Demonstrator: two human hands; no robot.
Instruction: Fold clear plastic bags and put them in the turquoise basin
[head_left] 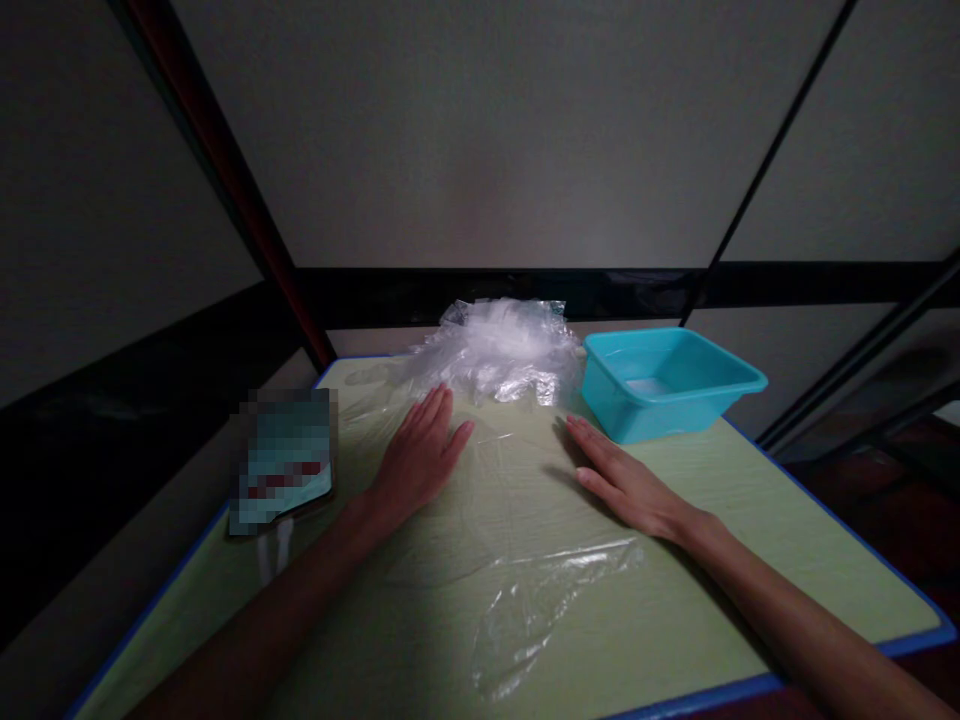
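Observation:
My left hand [416, 455] lies flat with fingers stretched out on a clear plastic sheet [517, 590] spread over the light green table [787, 540]. My right hand [626, 485] also lies flat and open on the sheet, fingers pointing toward the far side. Just beyond both hands sits a crumpled heap of clear plastic [502, 350] at the table's far edge. Neither hand holds anything.
A turquoise plastic tub [667, 385] stands at the far right of the table, beside the plastic heap. A teal packet [281, 460] lies at the left edge. The table has a blue rim; dark frame bars and a grey wall stand behind.

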